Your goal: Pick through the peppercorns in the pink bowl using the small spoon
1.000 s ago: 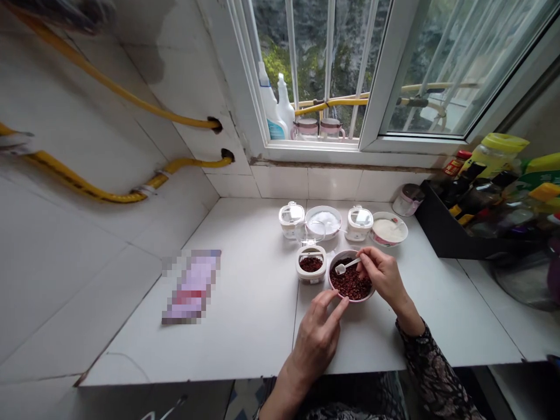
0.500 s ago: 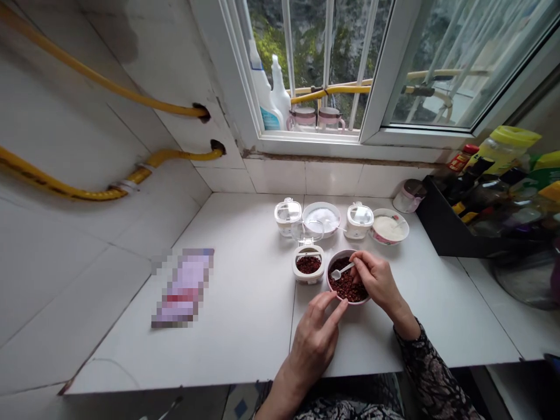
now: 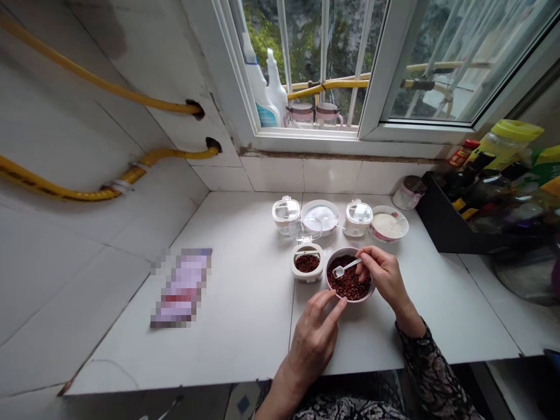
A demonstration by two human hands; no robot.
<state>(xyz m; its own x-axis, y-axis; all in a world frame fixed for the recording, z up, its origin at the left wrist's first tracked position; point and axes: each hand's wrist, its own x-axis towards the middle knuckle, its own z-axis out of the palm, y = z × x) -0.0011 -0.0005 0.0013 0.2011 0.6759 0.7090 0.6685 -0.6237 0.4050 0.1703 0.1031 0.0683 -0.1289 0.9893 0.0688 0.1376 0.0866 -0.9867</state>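
Observation:
In my right hand (image 3: 382, 274) is a small white spoon (image 3: 347, 267), pinched by its handle. The spoon's scoop is over dark red dried peppercorn-like bits (image 3: 350, 286) in a bowl (image 3: 373, 290) with a pale pink rim. My left hand (image 3: 315, 332) holds the near left rim of this bowl with its fingertips; the exact grip is partly hidden. Just left of the bowl stands a white seasoning jar (image 3: 307, 277), its clear lid (image 3: 306, 229) raised, with the same red bits inside.
Behind are two lidded seasoning jars (image 3: 286, 216) (image 3: 357, 219), a bowl of white granules (image 3: 321, 216) and a flowered bowl of pale powder (image 3: 388, 224). A black bottle rack (image 3: 450, 233) stands right. A blurred purple packet (image 3: 181, 289) lies left. Yellow pipes (image 3: 153, 157) run along the wall.
My right hand and the spoon have shifted slightly right and up over the bowl. A few red bits now show in the scoop. My left hand stays at the rim.

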